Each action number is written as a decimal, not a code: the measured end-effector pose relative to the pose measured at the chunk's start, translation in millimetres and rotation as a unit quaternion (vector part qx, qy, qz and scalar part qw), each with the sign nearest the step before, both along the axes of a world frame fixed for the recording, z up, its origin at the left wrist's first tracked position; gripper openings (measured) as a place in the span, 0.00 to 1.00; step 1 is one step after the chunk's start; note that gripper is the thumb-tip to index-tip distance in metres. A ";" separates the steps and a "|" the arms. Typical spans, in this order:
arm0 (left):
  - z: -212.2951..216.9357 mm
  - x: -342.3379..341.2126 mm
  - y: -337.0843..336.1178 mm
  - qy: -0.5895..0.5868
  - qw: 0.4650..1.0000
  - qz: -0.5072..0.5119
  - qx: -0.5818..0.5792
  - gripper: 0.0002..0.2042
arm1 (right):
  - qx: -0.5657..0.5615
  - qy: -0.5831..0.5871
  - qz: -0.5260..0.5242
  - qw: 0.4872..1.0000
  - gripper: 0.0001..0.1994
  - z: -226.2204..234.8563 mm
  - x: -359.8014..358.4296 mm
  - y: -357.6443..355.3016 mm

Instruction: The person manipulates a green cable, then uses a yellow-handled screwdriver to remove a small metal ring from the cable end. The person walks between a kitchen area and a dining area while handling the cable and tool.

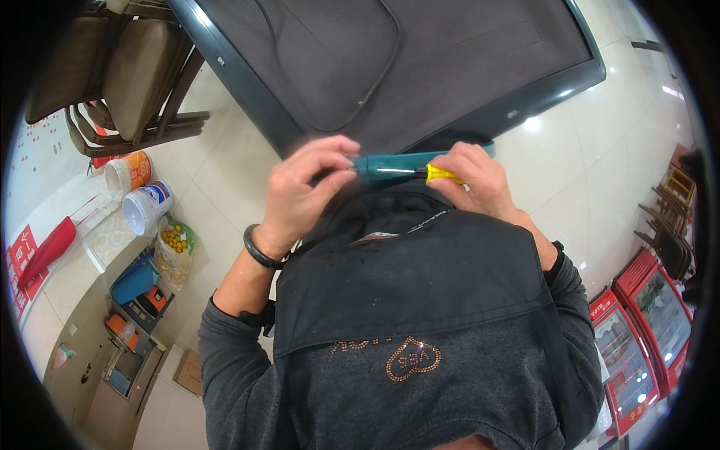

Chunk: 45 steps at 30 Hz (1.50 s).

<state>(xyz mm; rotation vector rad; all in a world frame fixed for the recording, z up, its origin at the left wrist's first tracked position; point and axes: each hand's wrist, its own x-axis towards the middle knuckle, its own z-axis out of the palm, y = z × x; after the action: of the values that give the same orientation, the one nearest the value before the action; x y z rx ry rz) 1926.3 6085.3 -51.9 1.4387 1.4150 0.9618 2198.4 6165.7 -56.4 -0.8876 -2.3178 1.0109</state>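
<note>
My right hand [476, 176] is closed around the yellow handle of a screwdriver [444, 175] with a black collar. Its thin metal shaft points left, toward my left hand [311, 186]. That hand is bent in a pinch, thumb and fingertips close together by the shaft's tip; anything between them is too small to make out. Just behind the screwdriver lies a long teal object [394, 162], partly covered by both hands. A black apron [412, 262] hangs below my hands.
A large dark-topped table [480, 116] with a black cord [397, 45] stands ahead. Brown chairs [139, 79] are at the far left. Lower left are two buckets [146, 206] and a bag of yellow fruit [174, 251]. Red display coolers [626, 360] stand at the right.
</note>
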 end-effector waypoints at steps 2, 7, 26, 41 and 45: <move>1.0 0.9 0.6 0.005 1.000 0.003 -0.001 0.04 | -0.022 -0.014 0.002 1.000 0.09 1.5 0.3 -1.3; 1.6 1.4 2.3 0.028 1.000 -0.008 0.013 0.04 | -0.202 -0.033 0.001 0.979 0.09 -0.1 2.5 -0.6; 2.0 0.7 0.7 -0.011 1.000 -0.003 -0.005 0.06 | -0.114 0.031 -0.061 0.991 0.11 -1.2 -1.7 -12.4; -2.2 -4.1 1.4 0.026 0.997 -0.061 0.031 0.07 | -0.207 0.012 -0.042 0.977 0.09 4.3 -1.9 -9.3; -1.8 -4.1 2.4 0.031 0.997 -0.063 0.024 0.07 | -0.164 0.005 0.015 0.986 0.10 -1.2 1.7 -3.8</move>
<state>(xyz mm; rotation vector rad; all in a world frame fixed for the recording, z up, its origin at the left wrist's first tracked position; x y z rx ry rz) 1922.2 6087.7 -53.7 1.5866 1.3359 0.8837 2200.1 6161.9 -57.6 -0.9696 -2.1974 1.4342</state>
